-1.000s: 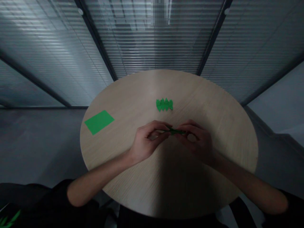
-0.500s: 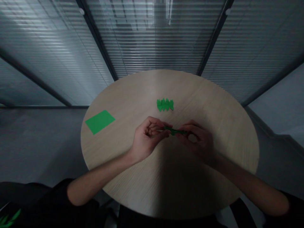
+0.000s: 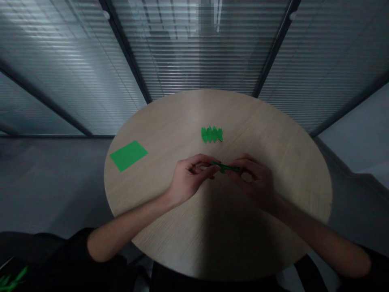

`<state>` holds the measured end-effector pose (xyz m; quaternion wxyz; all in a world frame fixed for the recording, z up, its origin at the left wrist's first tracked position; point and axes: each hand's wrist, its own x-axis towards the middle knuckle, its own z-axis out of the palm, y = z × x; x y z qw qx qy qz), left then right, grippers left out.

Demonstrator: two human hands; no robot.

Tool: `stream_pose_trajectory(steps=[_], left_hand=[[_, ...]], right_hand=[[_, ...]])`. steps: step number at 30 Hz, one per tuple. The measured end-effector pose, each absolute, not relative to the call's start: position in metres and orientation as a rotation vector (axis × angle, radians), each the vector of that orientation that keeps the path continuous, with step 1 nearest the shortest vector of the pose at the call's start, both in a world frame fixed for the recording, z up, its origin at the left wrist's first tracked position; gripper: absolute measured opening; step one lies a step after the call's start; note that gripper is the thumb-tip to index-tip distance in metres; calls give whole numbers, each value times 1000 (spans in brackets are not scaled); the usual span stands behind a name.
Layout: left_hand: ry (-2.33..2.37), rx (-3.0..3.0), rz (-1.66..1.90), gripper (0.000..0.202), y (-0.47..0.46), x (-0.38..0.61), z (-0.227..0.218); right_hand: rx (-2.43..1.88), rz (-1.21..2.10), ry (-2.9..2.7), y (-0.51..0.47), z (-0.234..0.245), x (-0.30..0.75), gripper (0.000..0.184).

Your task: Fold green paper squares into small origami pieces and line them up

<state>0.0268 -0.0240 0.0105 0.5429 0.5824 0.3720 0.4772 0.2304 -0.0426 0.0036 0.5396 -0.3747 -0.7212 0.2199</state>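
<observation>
Green scraps (image 3: 8, 280): off the round table (image 3: 212, 239), below its near-left edge at the bottom corner of the view; too dim to tell what they are.
Sleeves (image 3: 57, 259): dark, ending above the elbow, at the table's near edge; both bare forearms reach in over the wood.
Table: pale wood grain, round; its near half is bare apart from the arms and their shadow.
Left hand (image 3: 187, 179): over the table's middle, fingers curled, thumb and fingertips pinched on the left end of the green paper strip (image 3: 226, 166).
Right hand (image 3: 255, 183): over the table's middle, just right of the left hand, fingers closed on the strip's right end.
In the way: both sets of fingers cover the strip's ends; only its middle shows between the hands.
Green paper strip: held between the hands just above the table's middle; narrow, dark green, folded flat and lying sideways; its folds are too small to make out.
Folded row (image 3: 212, 134): on the table beyond the hands, near them; bright green pointed pieces set side by side, touching.
Flat sheet (image 3: 129, 155): at the table's left edge, well apart from the hands; a plain green rectangle, lying askew.
Blinds (image 3: 194, 52): past the table's far edge, grey slats behind dark frames.
</observation>
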Motion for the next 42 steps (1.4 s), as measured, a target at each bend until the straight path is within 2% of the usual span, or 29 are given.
stream_pose_trajectory(steps=[6,11,17,26,37,42], left_hand=[[859,1355,1159,15,-24,28,7],[720,1345,1282,30,-24,29,3],[735,1569,1308,8,-23,24,5],[783,1628,1286,4,-21,21,8],[772,1524,1228,9,-20,22,8],[759,1380,1151,24,-20,26,8]], right_hand=[[-912,620,-1693,-41,-1,229,2],[-941,675,-1671,-41,0,229,3],[-960,661,-1695,-40,1,230,4],[-987,578,-1715,-40,-2,233,6],[-967,565,-1713,-40,0,232,5],[-974,611,-1710,-41,1,232,3]])
